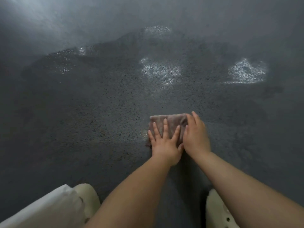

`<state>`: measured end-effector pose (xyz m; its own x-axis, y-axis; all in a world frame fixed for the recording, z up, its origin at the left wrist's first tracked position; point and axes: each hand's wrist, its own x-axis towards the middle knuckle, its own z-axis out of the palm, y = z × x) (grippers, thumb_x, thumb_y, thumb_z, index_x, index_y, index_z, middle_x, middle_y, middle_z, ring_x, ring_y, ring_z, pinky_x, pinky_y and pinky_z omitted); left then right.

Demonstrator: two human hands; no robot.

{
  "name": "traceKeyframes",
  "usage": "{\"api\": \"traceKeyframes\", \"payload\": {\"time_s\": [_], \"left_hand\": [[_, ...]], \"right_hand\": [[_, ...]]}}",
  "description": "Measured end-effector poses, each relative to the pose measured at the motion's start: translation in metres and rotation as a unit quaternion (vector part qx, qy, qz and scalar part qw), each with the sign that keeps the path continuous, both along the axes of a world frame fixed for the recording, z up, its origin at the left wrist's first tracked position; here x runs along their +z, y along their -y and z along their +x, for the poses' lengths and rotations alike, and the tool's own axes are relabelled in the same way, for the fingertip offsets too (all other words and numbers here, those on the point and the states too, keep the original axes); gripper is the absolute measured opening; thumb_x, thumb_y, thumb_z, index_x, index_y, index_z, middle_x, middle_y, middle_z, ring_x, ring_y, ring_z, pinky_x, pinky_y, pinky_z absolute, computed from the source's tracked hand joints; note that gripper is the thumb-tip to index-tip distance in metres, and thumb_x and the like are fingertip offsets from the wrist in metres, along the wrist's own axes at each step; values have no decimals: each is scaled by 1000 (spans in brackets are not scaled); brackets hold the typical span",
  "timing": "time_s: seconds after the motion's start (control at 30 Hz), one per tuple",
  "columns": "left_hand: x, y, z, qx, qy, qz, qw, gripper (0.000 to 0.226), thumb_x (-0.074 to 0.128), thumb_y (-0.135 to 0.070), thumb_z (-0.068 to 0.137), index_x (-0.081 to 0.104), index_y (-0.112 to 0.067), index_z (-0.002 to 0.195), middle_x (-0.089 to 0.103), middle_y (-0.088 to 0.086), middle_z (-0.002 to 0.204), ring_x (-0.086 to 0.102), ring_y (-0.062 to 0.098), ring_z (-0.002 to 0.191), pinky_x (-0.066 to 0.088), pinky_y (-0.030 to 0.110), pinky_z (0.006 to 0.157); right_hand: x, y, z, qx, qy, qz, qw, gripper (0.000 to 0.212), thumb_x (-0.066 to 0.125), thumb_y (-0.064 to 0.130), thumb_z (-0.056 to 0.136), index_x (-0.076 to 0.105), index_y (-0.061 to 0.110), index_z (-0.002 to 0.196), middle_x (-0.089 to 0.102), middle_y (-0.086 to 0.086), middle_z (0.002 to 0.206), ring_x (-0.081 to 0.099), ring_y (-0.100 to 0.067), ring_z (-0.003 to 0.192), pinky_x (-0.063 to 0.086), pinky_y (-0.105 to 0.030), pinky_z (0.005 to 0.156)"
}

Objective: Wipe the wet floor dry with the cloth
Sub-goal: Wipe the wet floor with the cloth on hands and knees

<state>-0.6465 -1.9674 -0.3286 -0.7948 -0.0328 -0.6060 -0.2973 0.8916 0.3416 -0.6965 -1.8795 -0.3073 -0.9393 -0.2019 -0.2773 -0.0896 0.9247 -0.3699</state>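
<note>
A small folded pinkish-brown cloth (171,121) lies flat on the dark grey textured floor (82,120) just ahead of me. My left hand (164,143) presses on its near left part with fingers spread and straight. Beside it, my right hand (195,135) lies flat over the cloth's right edge, fingers together and pointing forward. The two hands touch at the thumbs. Beyond the cloth the floor is darker with wetness, and shiny wet patches (162,72) glisten further out, another wet patch (246,72) to the right.
My two cream clog shoes show at the bottom, the left shoe (88,199) and the right shoe (218,213), on either side of my forearms. A pale trouser leg (41,209) covers the lower left corner. Drier, lighter floor lies at the far top.
</note>
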Motion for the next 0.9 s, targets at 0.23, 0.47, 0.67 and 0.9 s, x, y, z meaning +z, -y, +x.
{"api": "traceKeyframes", "payload": {"time_s": [0.23,0.47,0.67,0.9], "left_hand": [[25,77,-22,130,-155,26,979,55,46,-12,89,37,-16,143,27,5,153,26,27,137,25,34,110],[17,129,-45,70,64,-112,989,118,75,-47,73,-11,-24,150,-18,16,155,-12,33,144,4,43,117],[12,123,-49,1,111,-171,979,145,83,-54,58,-27,-16,145,-27,24,150,-17,40,142,2,45,117],[12,122,-53,13,119,-182,976,144,85,-49,58,-25,-17,146,-28,23,150,-18,39,142,2,45,117]], "right_hand": [[-29,39,19,178,18,34,983,61,27,42,89,53,8,133,48,-22,138,45,-50,123,33,-58,102],[-48,52,-30,283,-9,143,948,63,17,55,87,31,36,145,32,-1,153,25,-38,140,2,-58,111],[-51,54,-134,145,-10,180,973,55,9,55,97,-12,43,146,-17,10,157,-19,-30,144,-8,-74,103],[-47,154,-120,239,-23,121,963,56,17,44,101,-5,30,151,-15,5,159,-22,-33,142,-10,-65,107]]}}
